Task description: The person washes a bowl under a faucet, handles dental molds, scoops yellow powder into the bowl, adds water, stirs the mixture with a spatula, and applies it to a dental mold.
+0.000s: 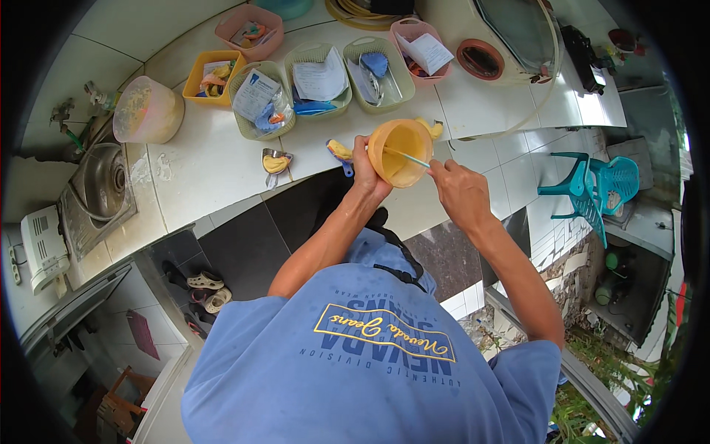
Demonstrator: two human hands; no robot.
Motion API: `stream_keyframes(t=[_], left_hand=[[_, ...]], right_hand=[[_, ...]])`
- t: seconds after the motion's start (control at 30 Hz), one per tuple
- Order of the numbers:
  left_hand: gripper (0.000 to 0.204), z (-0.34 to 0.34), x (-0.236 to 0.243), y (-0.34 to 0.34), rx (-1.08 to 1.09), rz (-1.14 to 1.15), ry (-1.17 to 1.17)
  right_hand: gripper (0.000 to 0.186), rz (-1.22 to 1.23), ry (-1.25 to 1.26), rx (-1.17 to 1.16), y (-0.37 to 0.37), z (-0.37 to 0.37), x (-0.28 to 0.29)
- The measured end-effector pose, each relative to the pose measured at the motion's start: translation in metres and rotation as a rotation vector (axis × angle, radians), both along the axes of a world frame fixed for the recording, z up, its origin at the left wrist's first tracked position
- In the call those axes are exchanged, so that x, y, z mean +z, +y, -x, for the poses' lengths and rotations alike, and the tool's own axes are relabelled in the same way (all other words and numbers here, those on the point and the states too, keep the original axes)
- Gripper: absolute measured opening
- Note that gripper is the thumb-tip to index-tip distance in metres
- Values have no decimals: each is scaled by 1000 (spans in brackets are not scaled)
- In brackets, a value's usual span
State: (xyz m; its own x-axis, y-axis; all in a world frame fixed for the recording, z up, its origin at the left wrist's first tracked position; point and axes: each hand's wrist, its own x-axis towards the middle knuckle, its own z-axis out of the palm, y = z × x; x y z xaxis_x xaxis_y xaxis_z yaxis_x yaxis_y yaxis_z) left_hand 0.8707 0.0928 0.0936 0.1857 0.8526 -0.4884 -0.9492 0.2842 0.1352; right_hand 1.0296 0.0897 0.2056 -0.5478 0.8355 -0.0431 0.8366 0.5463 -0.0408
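My left hand is wrapped round a yellow-orange mixing bowl, tilted so that its opening faces me. A pale yellow coating shows on its inside. My right hand grips a thin light-blue stick-like tool, probably a spatula, whose far end reaches into the bowl. Near the counter edge, left of the bowl, lie a metal dental impression tray with yellow material in it and a blue-handled tray filled likewise. Another yellow-filled piece is partly hidden behind the bowl.
Along the white counter stand green baskets, a yellow basket and pink baskets holding papers and moulds. A translucent tub stands near the sink. At right are a cream machine and teal chairs.
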Motion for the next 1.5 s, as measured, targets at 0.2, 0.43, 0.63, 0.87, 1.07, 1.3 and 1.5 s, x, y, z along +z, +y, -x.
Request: stream_keyframes(t=[0.2,0.43,0.63,0.87,1.07,1.3,1.5], left_hand=[[44,11,1,0,-50,-67,83],[43,16,8,0,8,-173,150],[55,21,17,7,-187,-355,282],[71,48,49,9,-719,-360,384],[65,41,68,4,-870,-334,474],[73,34,72,-5,-403,-422,292],[75,18,65,0,-321,-371,107]], right_hand=[[16,-248,151,8,20,-10,-1],[22,1418,945,-806,-19,21,5],[30,-19,12,-122,-25,11,17],[23,-94,-92,450,11,6,97],[14,-39,-268,263,45,-11,95],[31,59,55,27,-20,-13,94],[34,20,-23,13,-21,-4,75]])
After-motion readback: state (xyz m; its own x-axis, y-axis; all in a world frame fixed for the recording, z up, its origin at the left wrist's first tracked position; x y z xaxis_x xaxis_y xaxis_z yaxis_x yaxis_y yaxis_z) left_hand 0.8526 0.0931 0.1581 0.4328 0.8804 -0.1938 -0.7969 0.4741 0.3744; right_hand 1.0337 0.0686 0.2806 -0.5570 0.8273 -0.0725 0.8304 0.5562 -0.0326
